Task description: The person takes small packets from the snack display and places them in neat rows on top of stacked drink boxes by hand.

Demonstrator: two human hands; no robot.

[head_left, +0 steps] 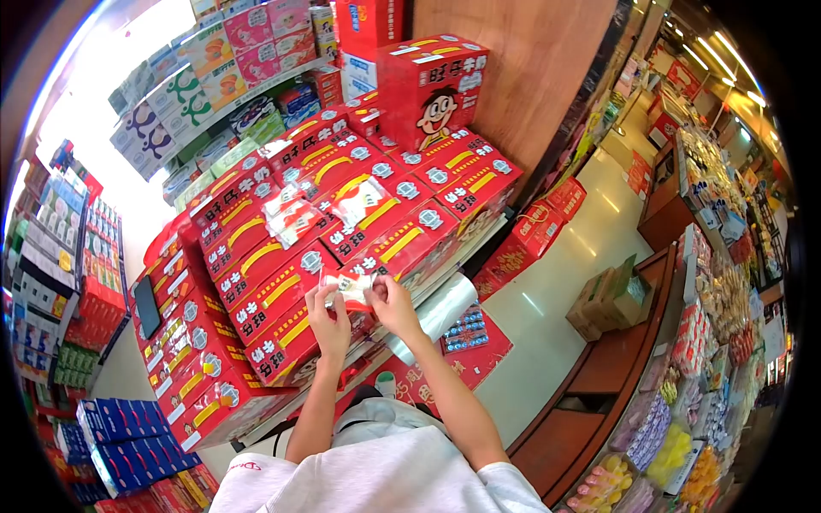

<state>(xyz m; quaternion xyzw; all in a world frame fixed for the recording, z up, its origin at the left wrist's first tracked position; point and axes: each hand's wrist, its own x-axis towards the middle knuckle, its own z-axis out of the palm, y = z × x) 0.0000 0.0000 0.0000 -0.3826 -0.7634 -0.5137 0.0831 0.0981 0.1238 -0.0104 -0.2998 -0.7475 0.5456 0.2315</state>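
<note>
Between my two hands is a small clear plastic packet (353,287) with white, red and green printing. My left hand (327,318) pinches its left end, and my right hand (392,306) pinches the right end. Both hands are just above the red milk cartons (278,295), which carry yellow handles. Similar packets (361,202) lie on top of the cartons farther back. Their contents are too small to make out. To the right of my right hand lies a roll of clear plastic (443,315).
A dark phone (147,306) lies on cartons at the left. One larger red carton (434,90) stands upright at the back. Tissue packs (248,51) are stacked behind. Cardboard boxes (609,299) and a shelf of bagged sweets (650,427) are on the right.
</note>
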